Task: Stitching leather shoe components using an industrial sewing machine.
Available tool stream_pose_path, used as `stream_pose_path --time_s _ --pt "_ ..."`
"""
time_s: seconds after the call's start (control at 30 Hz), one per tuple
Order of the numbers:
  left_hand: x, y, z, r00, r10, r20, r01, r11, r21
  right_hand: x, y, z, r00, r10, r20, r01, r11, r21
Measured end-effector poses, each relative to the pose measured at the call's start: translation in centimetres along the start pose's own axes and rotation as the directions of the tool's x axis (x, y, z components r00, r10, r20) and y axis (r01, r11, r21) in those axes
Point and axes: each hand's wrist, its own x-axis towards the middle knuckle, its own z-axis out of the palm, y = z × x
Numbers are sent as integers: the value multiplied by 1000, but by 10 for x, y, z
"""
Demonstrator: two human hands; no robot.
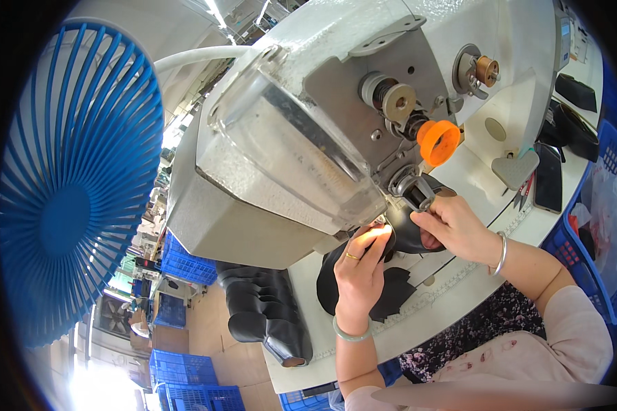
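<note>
A sewing machine with a pale head fills the middle of the view. Beneath its needle area lies a black leather piece, curved and shiny. My left hand, with a ring and a bracelet, has its fingers pressed together on the leather, fingertips lit by the machine's lamp. On the other side my right hand pinches the leather between thumb and bent fingers. A flat black part with a jagged edge spreads on the table below my left hand. The machine head hides the needle tip.
A blue fan stands at left. Stacked black leather pieces lie left of the work. Rightward are a phone, red-handled snips, a grey pad and a blue basket. An orange tension knob juts from the machine.
</note>
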Motion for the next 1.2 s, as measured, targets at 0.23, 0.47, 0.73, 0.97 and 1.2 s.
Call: stream_pose_path --time_s 0.23,0.47,0.73,0.97,1.2 --pt "1 -2 4 998 35 -49 -32 998 60 7 -1 -3 1000 22 -3 -22 997 -74" --pt "0 4 6 988 -105 -111 91 988 -128 12 -1 -8 999 11 -32 -14 996 -83" --pt "4 4 4 997 3 -73 -6 999 -43 19 4 -9 1000 7 1 -7 994 -112" --pt "2 0 4 998 -28 -64 28 1000 -9 16 10 -3 996 -12 -85 -1 989 -148" --pt "-1 -6 0 999 -18 -46 15 998 -65 0 4 8 980 -129 -154 99 977 -187"
